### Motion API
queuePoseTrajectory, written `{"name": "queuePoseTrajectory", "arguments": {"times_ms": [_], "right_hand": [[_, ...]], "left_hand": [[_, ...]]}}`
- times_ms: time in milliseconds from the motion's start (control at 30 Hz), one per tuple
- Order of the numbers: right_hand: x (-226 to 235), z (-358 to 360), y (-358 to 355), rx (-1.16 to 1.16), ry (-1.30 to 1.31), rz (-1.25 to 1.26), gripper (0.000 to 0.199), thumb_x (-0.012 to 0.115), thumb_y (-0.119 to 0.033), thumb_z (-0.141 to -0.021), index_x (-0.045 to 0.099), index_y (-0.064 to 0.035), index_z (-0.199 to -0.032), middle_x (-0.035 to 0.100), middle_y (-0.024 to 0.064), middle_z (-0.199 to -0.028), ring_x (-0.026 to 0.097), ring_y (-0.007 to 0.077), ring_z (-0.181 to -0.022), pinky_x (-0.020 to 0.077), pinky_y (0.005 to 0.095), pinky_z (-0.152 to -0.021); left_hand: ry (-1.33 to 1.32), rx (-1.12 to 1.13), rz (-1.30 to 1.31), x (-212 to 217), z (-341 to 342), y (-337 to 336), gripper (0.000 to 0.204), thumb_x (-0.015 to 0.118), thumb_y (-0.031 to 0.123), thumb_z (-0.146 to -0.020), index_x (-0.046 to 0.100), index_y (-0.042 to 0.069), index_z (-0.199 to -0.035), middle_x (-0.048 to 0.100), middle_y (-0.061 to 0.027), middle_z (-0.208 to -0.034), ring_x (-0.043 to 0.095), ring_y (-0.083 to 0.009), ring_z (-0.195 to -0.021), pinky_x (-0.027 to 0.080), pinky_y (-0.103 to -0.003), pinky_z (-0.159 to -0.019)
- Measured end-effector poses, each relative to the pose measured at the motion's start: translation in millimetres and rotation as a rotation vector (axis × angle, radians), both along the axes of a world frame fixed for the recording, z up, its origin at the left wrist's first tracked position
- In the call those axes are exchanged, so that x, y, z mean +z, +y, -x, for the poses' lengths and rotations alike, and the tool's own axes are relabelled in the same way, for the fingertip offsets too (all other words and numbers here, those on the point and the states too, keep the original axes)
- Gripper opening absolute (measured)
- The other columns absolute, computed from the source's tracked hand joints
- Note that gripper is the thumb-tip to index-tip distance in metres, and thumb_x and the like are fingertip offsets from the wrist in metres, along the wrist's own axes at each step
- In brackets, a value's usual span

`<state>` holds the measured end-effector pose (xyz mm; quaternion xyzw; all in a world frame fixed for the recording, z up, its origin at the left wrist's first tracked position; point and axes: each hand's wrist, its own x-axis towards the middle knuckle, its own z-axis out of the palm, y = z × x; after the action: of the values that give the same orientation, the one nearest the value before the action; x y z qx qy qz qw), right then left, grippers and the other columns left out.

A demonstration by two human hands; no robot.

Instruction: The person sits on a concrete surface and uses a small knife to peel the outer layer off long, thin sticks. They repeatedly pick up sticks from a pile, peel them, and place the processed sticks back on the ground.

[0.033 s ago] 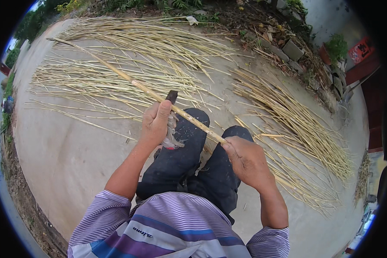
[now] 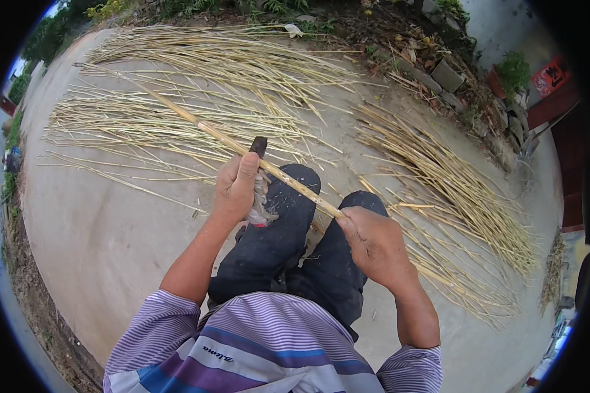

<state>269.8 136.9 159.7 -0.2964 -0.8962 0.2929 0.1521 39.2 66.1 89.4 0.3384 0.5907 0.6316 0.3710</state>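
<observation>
A long, pale, cane-like stalk (image 2: 223, 136) slants across in front of me, from the far left down to my right knee. My right hand (image 2: 377, 245) is closed round its near end, thumb along the top. Further up the stalk, my left hand (image 2: 236, 187) is closed with the thumb pressing on it. That hand also holds a dark, flat blade (image 2: 259, 145), whose tip sticks out beyond the stalk. Crumpled clear plastic (image 2: 261, 213) hangs below the blade, apparently wrapped about its grip. The fingers under the left hand are mostly hidden.
Stripped-looking stalks (image 2: 210, 56) lie spread on the concrete ground (image 2: 98, 242) ahead and left. Another pile of browner stalks (image 2: 452, 190) lies to the right. Beyond are stone blocks (image 2: 447, 77) and a potted plant (image 2: 512, 71). My dark-trousered knees (image 2: 285, 196) are beneath the stalk.
The far end of the held stalk has shifted very slightly down, and the blade has moved a touch left. Both hands keep their hold.
</observation>
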Motion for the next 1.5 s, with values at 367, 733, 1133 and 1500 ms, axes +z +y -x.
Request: {"name": "queuePoseTrajectory", "arguments": {"times_ms": [367, 733, 1133, 1500], "right_hand": [[8.3, 35.8, -0.8, 0.063, 0.016, -0.101, 0.015, 0.057, -0.02, -0.092, 0.056, -0.0057, -0.087, 0.059, 0.0139, -0.072, 0.059, 0.0361, -0.066, 0.0459, 0.0431, -0.056], [25.4, 73.2, -7.4, 0.173, -0.012, -0.096, 0.019, 0.055, -0.022, -0.094, 0.055, -0.006, -0.084, 0.06, 0.0126, -0.073, 0.06, 0.0356, -0.065, 0.0459, 0.0431, -0.055], [24.8, 88.0, -16.1, 0.222, 0.015, -0.011, 0.017, 0.055, -0.024, -0.094, 0.062, -0.0089, -0.097, 0.064, 0.0112, -0.079, 0.063, 0.0324, -0.071, 0.0483, 0.041, -0.056], [34.5, 132.9, -23.4, 0.308, -0.066, 0.054, 0.024, 0.051, -0.029, -0.097, 0.068, -0.0129, -0.091, 0.063, 0.009, -0.077, 0.061, 0.0315, -0.07, 0.0472, 0.0401, -0.06]], "left_hand": [[-0.041, 0.066, -0.036, -7.1, -0.9, -13.3, 0.043, 0.06, 0.038, -0.095, 0.057, -0.003, -0.081, 0.054, -0.0048, -0.063, 0.049, -0.014, -0.059, 0.041, -0.03, -0.054], [0.087, 0.154, -0.212, 2.7, -16.3, -31.3, 0.038, 0.056, 0.034, -0.098, 0.058, -0.004, -0.092, 0.06, -0.0057, -0.064, 0.057, -0.0124, -0.057, 0.043, -0.028, -0.05], [-0.009, 0.128, -0.302, -1.3, 33.7, -67.3, 0.051, 0.044, 0.046, -0.1, 0.057, -0.003, -0.096, 0.057, -0.0068, -0.071, 0.054, -0.0178, -0.063, 0.042, -0.031, -0.056], [0.102, 0.49, -0.284, -38.7, 74.3, -91.4, 0.041, 0.052, 0.037, -0.099, 0.056, 0.0, -0.083, 0.056, -0.007, -0.062, 0.053, -0.014, -0.052, 0.041, -0.028, -0.048]]}}
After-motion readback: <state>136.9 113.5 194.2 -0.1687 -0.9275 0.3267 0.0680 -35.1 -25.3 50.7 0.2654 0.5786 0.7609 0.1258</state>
